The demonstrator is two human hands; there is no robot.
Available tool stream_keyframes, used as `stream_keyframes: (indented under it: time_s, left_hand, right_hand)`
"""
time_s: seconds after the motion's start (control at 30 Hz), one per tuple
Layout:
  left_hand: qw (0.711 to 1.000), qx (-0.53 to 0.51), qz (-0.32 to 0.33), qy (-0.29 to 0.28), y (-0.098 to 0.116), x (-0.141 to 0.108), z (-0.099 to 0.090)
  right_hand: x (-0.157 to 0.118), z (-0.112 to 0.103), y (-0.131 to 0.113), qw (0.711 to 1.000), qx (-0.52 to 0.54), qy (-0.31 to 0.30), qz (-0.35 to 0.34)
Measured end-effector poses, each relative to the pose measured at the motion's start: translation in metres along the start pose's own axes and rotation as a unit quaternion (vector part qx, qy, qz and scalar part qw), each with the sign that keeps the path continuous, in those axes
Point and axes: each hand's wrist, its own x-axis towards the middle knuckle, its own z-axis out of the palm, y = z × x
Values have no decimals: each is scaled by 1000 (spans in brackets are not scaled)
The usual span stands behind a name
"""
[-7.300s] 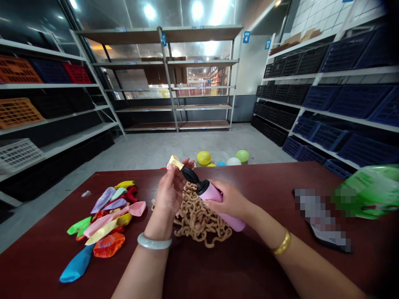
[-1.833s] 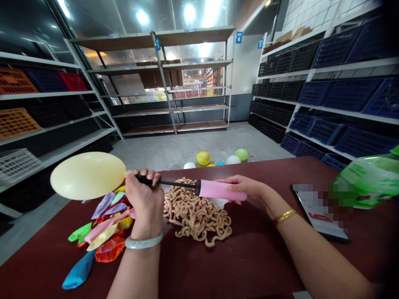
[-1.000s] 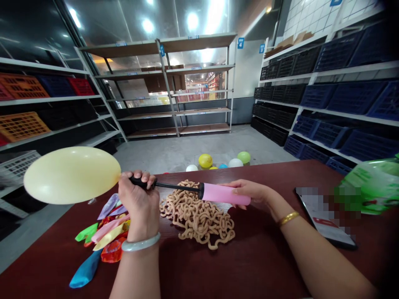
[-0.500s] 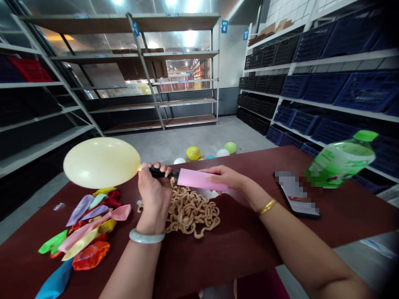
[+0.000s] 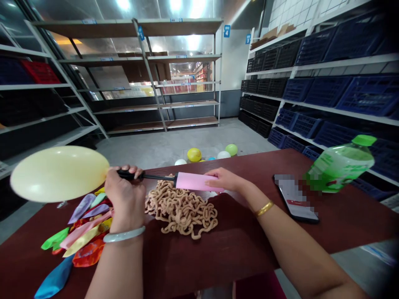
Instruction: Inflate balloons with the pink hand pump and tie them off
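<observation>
My left hand (image 5: 124, 193) is closed around the black handle end of a pink balloon pump (image 5: 195, 181), and the neck of an inflated pale yellow balloon (image 5: 59, 172) is pinched at the same place. My right hand (image 5: 222, 179) grips the pink barrel. Between the two, the pump's thin black rod shows pulled out. Beneath the pump lies a heap of tan, twisted long balloons or cords (image 5: 183, 211); which of these I cannot tell. Several limp, uninflated balloons (image 5: 85, 230) in many colours are spread on the table by my left forearm.
On the dark red table (image 5: 224, 257), a phone (image 5: 296, 199) lies at the right beside a green-capped bottle (image 5: 343, 164). Several inflated balloons (image 5: 194, 155) rest on the floor beyond the far edge. Shelving (image 5: 183, 58) stands behind, and blue crates (image 5: 368, 93) fill racks at right.
My left hand has moved left with the handle and the yellow balloon, drawing the rod out of the pink barrel. My right hand stays nearly in place.
</observation>
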Motion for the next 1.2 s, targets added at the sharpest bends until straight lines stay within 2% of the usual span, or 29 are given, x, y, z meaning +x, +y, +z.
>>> stream_keyframes:
  time_s: [0.13,0.27,0.47,0.6,0.7,0.8,0.9,1.0,1.1,1.2]
  left_hand:
    - [1000,-9,19,2,11,5,-2]
    - [1000,-26,12,-6,4,2,1]
    - [998,-32,-45,-41,-24,-26,15]
    - [996,-27,-60,-65,-38,-48,23]
    - [997,-23,-44,-57,-43,-58,26]
    - [997,-3,-52,-52,-47,-69,29]
    - [995,16,-63,-72,-49,-79,33]
    - [997,26,-27,-72,-42,-70,32]
    - [999,24,14,-41,-25,-40,21]
    - [1000,20,17,15,-8,-11,6]
  right_hand:
    - [-7,-23,10,996,53,-42,60]
    - [-10,-23,5,996,57,-37,57]
    - [0,-1,-8,998,-50,-2,-29]
    - [-2,6,-21,988,-151,9,-26]
    - [-5,16,-32,972,-230,33,-27]
    - [-4,39,-42,947,-309,85,-30]
    - [0,60,-49,917,-368,152,21]
    - [2,63,-52,894,-416,165,37]
    - [1,49,-48,883,-442,157,31]
    - [-1,33,-39,886,-444,128,26]
